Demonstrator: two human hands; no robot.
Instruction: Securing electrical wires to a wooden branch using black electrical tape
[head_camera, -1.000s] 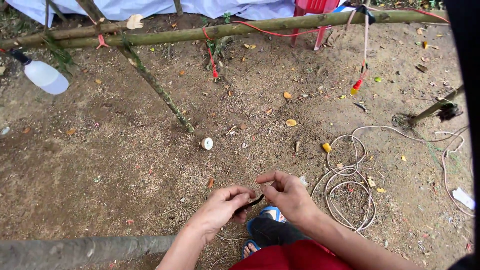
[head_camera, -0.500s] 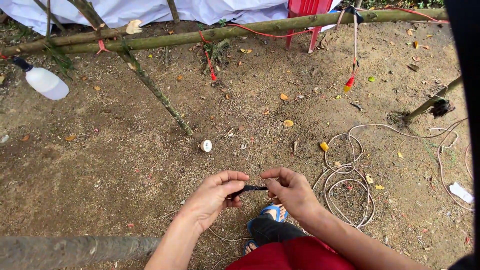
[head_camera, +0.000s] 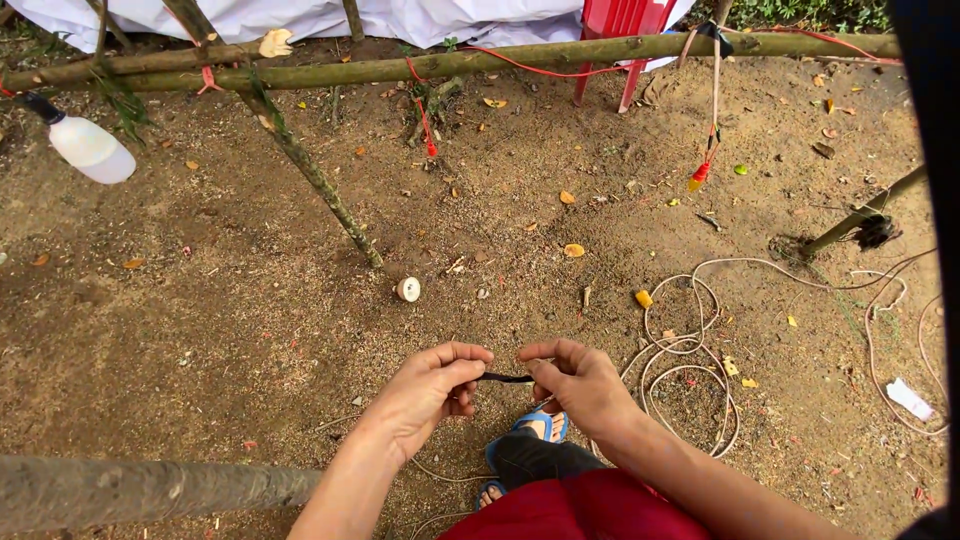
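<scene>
My left hand (head_camera: 428, 388) and my right hand (head_camera: 580, 385) are held close together over bare dirt, low in the head view. Each pinches one end of a short black strip (head_camera: 505, 378), perhaps tape or thin cord, stretched level between the fingertips. Below the hands I see my foot in a blue sandal (head_camera: 535, 430) and red clothing (head_camera: 570, 510). A small pale roll (head_camera: 408, 289) lies on the ground just beyond the hands.
A loose coil of pale cord (head_camera: 690, 360) lies right of my hands. Bamboo poles (head_camera: 480, 65) tied with red string run across the top; a slanted stick (head_camera: 310, 175) leans down from them. A white bulb (head_camera: 90, 148) hangs left. A grey log (head_camera: 140, 490) lies bottom left.
Both hands have come up a little and drawn apart, pulling the black strip straight between them. The view has tilted slightly downward.
</scene>
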